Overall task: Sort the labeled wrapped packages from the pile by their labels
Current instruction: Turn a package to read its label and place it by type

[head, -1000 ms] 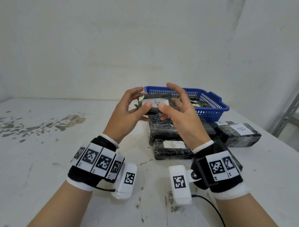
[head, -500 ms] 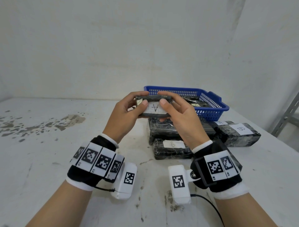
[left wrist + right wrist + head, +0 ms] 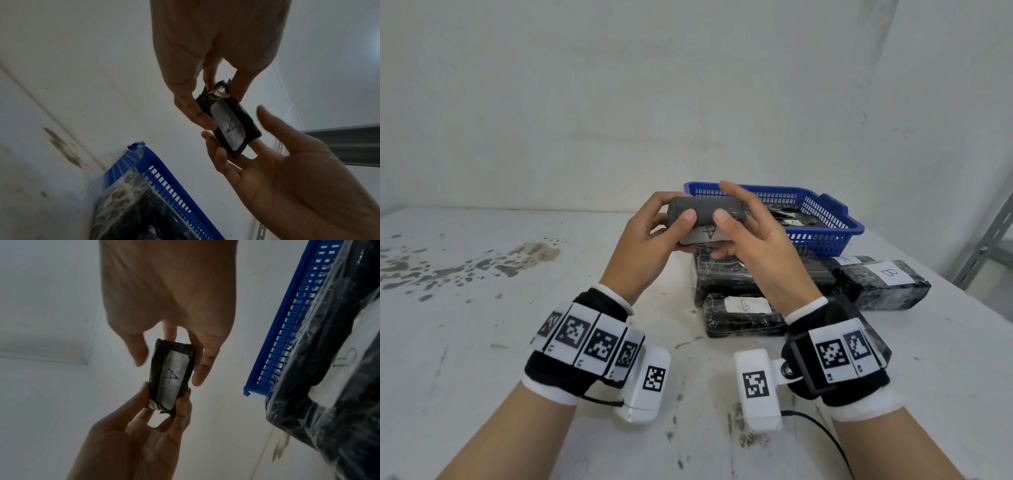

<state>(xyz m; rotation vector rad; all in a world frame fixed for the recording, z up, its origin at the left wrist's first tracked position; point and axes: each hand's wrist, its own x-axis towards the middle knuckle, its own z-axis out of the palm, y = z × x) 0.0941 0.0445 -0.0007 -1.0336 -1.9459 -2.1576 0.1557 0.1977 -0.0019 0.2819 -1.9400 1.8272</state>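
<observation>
Both hands hold one small dark wrapped package (image 3: 705, 214) in the air in front of the blue basket (image 3: 825, 219). Its white label (image 3: 705, 233) reads A and faces down and toward me. My left hand (image 3: 674, 212) pinches the left end between thumb and fingers. At the other end, my right hand (image 3: 732, 209) has its thumb on top and fingers underneath. The left wrist view shows the package (image 3: 228, 125) between left hand (image 3: 216, 100) and right hand (image 3: 236, 146). In the right wrist view the package (image 3: 170, 378) runs from right hand (image 3: 170, 353) to left hand (image 3: 164, 405).
Black wrapped packages lie on the white table (image 3: 482, 342) below my hands: one labelled B (image 3: 887, 284) at the right, one with a hand-marked label (image 3: 743, 315) nearest me, another (image 3: 722, 274) behind it. More packages fill the basket. A grey metal rack (image 3: 986, 246) stands at the far right.
The right hand's spread fingers have closed onto the package. Both hands have turned it, so the A label has tipped from facing me toward the underside.
</observation>
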